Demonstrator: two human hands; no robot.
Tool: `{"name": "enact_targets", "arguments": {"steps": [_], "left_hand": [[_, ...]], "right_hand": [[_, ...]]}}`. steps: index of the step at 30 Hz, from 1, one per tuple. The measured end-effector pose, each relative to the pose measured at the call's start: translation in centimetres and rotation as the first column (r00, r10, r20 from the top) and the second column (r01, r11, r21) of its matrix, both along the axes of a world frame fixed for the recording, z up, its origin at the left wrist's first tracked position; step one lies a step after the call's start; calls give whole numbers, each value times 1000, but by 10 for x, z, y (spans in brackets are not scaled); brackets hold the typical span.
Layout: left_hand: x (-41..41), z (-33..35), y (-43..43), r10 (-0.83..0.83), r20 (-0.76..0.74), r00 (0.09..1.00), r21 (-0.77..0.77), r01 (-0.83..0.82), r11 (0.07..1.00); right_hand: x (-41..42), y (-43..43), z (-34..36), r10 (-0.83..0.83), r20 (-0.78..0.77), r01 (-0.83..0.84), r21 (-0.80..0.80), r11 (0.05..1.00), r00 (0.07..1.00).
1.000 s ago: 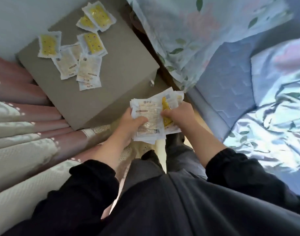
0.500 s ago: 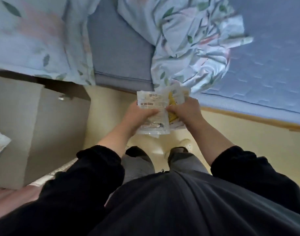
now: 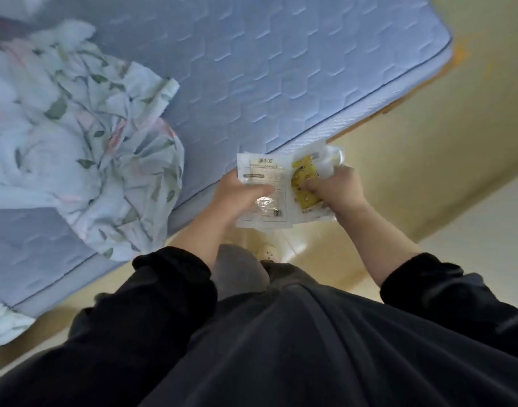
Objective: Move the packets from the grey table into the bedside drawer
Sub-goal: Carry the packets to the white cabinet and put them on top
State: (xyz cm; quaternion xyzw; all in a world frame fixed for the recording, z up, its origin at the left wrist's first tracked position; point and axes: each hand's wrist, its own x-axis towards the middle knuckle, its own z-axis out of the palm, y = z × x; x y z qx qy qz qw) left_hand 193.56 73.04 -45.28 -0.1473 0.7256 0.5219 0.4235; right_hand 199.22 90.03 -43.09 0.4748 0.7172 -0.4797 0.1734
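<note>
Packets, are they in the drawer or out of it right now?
Out: the left hand and right hand hold the packets beside the mattress; no drawer in view.

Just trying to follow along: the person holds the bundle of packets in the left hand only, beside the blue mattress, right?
Not only the left. The head view shows both the left hand and the right hand gripping the bundle of packets, beside the blue mattress.
</note>
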Motion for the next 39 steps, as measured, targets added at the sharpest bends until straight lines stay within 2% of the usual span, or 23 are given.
{"name": "enact_targets", "arguments": {"steps": [4, 9, 14, 19, 25, 28, 33, 39], "left_hand": [[-36, 5, 82, -159, -28, 987, 38, 160, 986], [-86, 2, 193, -346, -79, 935, 67, 352, 934], [-113, 13, 306, -494, -99, 864, 79, 502, 861], [-108, 21, 417, -620, -123, 775, 77, 631, 772], [-78, 12, 559, -680, -104, 725, 36, 686, 726], [-64, 8, 637, -659, -94, 747, 2, 662, 750], [-48, 21, 745, -581, -61, 812, 11, 583, 813], [-87, 28, 822, -426, -68, 902, 12, 428, 904]], "right_hand": [[-2, 70, 4, -197, -14, 197, -12, 980, 980], [-23, 158, 11, -351, -48, 352, 17, 936, 935], [-30, 245, 23, -519, -85, 524, 49, 850, 850], [-5, 329, 30, -680, -103, 684, 1, 730, 726], [35, 454, 18, -749, -92, 746, -65, 662, 656], [48, 539, 15, -732, -85, 729, -67, 681, 676], [49, 680, 35, -637, -78, 639, -14, 769, 767], [-9, 784, 42, -466, -89, 468, 5, 884, 880]]}}
